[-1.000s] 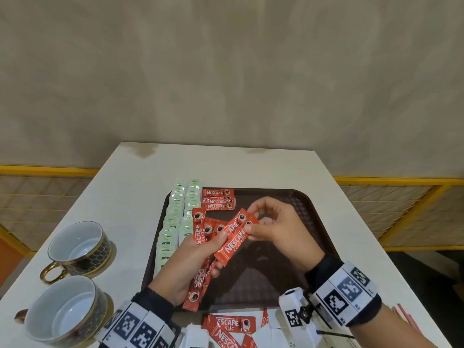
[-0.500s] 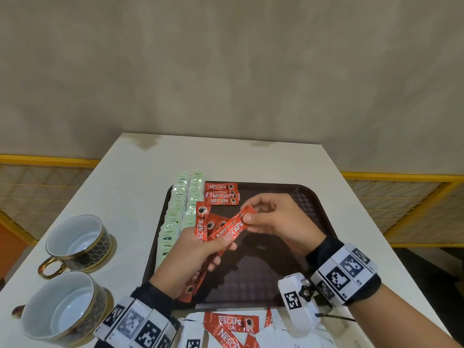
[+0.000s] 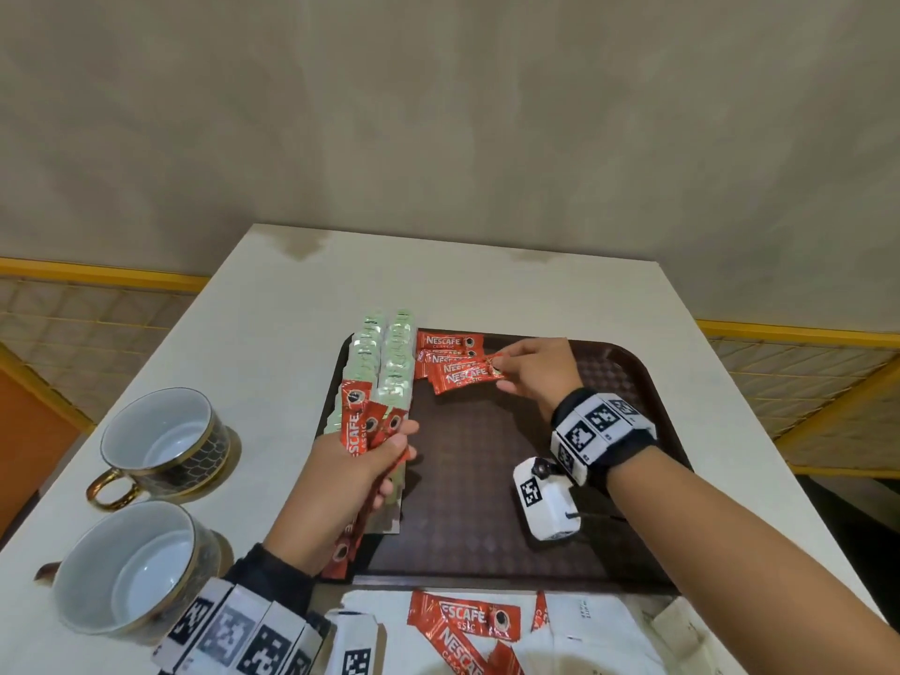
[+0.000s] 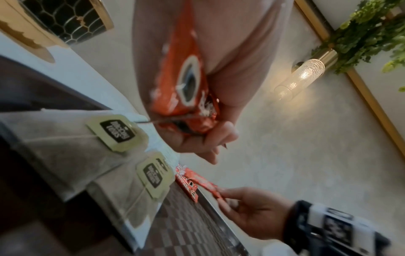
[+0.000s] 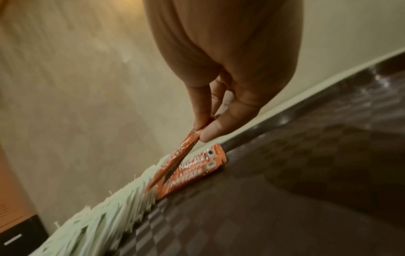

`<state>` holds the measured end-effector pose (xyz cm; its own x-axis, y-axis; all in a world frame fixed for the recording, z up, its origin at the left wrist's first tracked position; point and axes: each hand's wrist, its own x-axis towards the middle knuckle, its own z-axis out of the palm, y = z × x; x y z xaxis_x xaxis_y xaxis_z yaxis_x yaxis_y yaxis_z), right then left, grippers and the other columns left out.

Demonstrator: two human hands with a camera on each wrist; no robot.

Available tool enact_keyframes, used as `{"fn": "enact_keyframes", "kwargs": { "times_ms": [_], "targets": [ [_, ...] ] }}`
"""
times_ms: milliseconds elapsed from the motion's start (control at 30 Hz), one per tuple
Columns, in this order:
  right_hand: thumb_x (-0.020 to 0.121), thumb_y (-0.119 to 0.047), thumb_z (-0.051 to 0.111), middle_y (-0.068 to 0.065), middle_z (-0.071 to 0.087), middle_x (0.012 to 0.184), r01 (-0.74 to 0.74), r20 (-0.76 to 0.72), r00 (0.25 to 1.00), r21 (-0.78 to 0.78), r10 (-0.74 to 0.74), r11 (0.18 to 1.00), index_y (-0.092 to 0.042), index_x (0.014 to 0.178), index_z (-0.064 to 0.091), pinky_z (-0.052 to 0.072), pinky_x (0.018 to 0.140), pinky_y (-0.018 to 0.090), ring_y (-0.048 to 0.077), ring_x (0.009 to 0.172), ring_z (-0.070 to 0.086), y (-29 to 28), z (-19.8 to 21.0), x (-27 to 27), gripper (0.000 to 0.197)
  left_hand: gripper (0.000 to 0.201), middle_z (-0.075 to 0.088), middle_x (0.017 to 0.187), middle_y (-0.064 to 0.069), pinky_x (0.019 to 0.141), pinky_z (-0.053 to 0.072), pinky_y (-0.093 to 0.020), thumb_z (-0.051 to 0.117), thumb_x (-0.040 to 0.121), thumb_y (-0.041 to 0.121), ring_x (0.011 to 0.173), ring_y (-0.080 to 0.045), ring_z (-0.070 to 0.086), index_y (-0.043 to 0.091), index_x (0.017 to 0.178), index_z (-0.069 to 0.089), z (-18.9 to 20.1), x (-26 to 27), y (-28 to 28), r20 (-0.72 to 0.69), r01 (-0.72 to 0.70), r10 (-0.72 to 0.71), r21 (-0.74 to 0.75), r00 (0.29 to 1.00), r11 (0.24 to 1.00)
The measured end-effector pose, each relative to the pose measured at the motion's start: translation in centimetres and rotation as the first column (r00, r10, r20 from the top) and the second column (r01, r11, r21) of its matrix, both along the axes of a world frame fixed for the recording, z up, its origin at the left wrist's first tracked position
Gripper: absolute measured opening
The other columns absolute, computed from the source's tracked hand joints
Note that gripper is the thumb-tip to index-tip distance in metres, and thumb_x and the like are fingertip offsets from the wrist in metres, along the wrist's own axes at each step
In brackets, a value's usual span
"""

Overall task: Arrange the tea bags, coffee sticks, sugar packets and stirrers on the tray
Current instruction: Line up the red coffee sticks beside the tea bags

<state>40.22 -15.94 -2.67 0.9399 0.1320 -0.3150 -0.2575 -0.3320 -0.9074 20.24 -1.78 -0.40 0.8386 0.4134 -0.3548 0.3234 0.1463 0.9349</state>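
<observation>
A dark brown tray (image 3: 487, 484) lies on the white table. Two rows of pale green tea bags (image 3: 384, 362) line its left side. At the tray's far end lie red coffee sticks (image 3: 448, 341) in a small pile. My right hand (image 3: 528, 370) pinches one coffee stick (image 3: 465, 375) by its end, just over that pile; the right wrist view shows the pinched coffee stick (image 5: 175, 162) angled down beside the pile (image 5: 197, 168). My left hand (image 3: 355, 470) grips a bunch of coffee sticks (image 3: 363, 421) over the tea bags; the left wrist view shows the bunch (image 4: 186, 83).
Two empty cups (image 3: 160, 440) (image 3: 126, 572) with gold rims stand left of the tray. More coffee sticks (image 3: 462, 621) and white packets (image 3: 584, 626) lie on the table at the near edge. A yellow railing (image 3: 798, 328) runs behind the table.
My right hand pulled one coffee stick out of the bunch in the left hand and carried it to the pile at the tray's far end. The left hand drew back slightly with the rest.
</observation>
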Motion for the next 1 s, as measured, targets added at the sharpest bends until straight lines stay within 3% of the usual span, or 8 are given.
{"fn": "enact_keyframes", "kwargs": {
  "times_ms": [67, 233, 367, 500, 633, 767, 900, 1000],
  "targets": [
    [0.082, -0.001, 0.073, 0.017, 0.072, 0.098, 0.042, -0.015, 0.999, -0.002, -0.042, 0.999, -0.009, 0.069, 0.068, 0.054, 0.057, 0.022, 0.022, 0.081, 0.07, 1.1, -1.0, 0.2, 0.016, 0.017, 0.075, 0.078, -0.002, 0.044, 0.044, -0.015, 0.059, 0.093, 0.02, 0.044, -0.003, 0.052, 0.018, 0.106, 0.07, -0.1, -0.1, 0.0, 0.004, 0.012, -0.012, -0.006, 1.0, 1.0],
    [0.081, 0.0, 0.074, 0.017, 0.07, 0.095, 0.083, -0.03, 0.996, -0.078, -0.085, 0.994, -0.01, 0.07, 0.066, 0.058, 0.059, 0.029, 0.017, 0.066, 0.064, 2.0, -1.8, 0.7, 0.017, 0.02, 0.062, 0.049, 0.007, 0.041, 0.041, -0.012, 0.058, 0.094, 0.018, 0.038, -0.002, 0.048, 0.006, 0.103, 0.071, -0.1, -0.4, 0.3, 0.005, -0.005, 0.005, -0.03, 1.0, 1.0],
    [0.081, -0.003, 0.076, 0.016, 0.069, 0.099, 0.06, -0.009, 0.998, -0.18, -0.062, 0.982, -0.01, 0.078, 0.068, 0.055, 0.048, 0.026, 0.016, 0.064, 0.061, 2.3, -2.5, 0.7, 0.012, 0.018, 0.073, 0.07, -0.001, 0.043, 0.042, -0.014, 0.06, 0.093, 0.019, 0.042, -0.004, 0.05, 0.013, 0.106, 0.071, -0.3, -0.4, 0.5, 0.019, -0.021, 0.022, -0.043, 1.0, 0.999],
    [0.073, -0.006, 0.082, 0.012, 0.07, 0.092, 0.063, 0.067, 0.997, -0.259, -0.047, 0.964, -0.018, 0.071, 0.063, 0.057, 0.068, 0.032, 0.019, 0.071, 0.06, 2.2, -2.8, 0.9, 0.023, 0.018, 0.072, 0.073, -0.003, 0.043, 0.042, -0.014, 0.06, 0.093, 0.018, 0.043, -0.003, 0.049, 0.013, 0.105, 0.072, -0.5, -0.3, 0.4, 0.022, -0.026, 0.027, -0.062, 0.999, 0.998],
    [0.073, -0.002, 0.082, 0.011, 0.068, 0.079, 0.049, -0.007, 0.999, -0.21, -0.052, 0.976, -0.01, 0.067, 0.064, 0.055, 0.06, 0.028, 0.016, 0.061, 0.061, 1.5, -2.2, 1.1, 0.021, 0.018, 0.074, 0.084, -0.01, 0.042, 0.042, -0.014, 0.06, 0.093, 0.018, 0.043, -0.004, 0.05, 0.014, 0.106, 0.072, -0.5, -0.4, 0.5, 0.026, -0.039, 0.042, -0.088, 0.999, 0.995],
    [0.072, 0.009, 0.079, 0.015, 0.067, 0.077, -0.018, -0.119, 0.993, -0.149, 0.0, 0.989, -0.005, 0.059, 0.064, 0.06, 0.068, 0.033, 0.025, 0.081, 0.068, 0.7, -1.8, 1.1, 0.024, 0.019, 0.074, 0.089, -0.011, 0.043, 0.043, -0.014, 0.06, 0.093, 0.02, 0.043, -0.004, 0.051, 0.014, 0.107, 0.071, -0.4, -0.3, 0.5, 0.024, -0.029, 0.031, -0.087, 0.999, 0.996],
    [0.071, 0.012, 0.077, 0.017, 0.07, 0.079, -0.063, -0.141, 0.989, -0.163, 0.04, 0.985, -0.003, 0.058, 0.064, 0.06, 0.081, 0.042, 0.031, 0.091, 0.071, 0.9, -2.0, 1.4, 0.024, 0.02, 0.068, 0.059, 0.004, 0.043, 0.043, -0.012, 0.058, 0.094, 0.021, 0.041, -0.003, 0.051, 0.009, 0.105, 0.07, -0.3, -0.3, 0.3, 0.015, -0.003, 0.004, -0.075, 1.0, 0.997],
    [0.07, 0.001, 0.083, 0.011, 0.073, 0.081, -0.12, -0.085, 0.991, -0.306, 0.098, 0.945, -0.005, 0.066, 0.07, 0.059, 0.084, 0.038, 0.024, 0.087, 0.072, 1.3, -2.2, 1.8, 0.015, 0.021, 0.062, 0.05, 0.007, 0.042, 0.042, -0.01, 0.057, 0.095, 0.021, 0.039, -0.002, 0.05, 0.007, 0.103, 0.069, -0.3, -0.3, 0.1, 0.011, 0.004, -0.003, -0.077, 1.0, 0.997]
  ]
}}
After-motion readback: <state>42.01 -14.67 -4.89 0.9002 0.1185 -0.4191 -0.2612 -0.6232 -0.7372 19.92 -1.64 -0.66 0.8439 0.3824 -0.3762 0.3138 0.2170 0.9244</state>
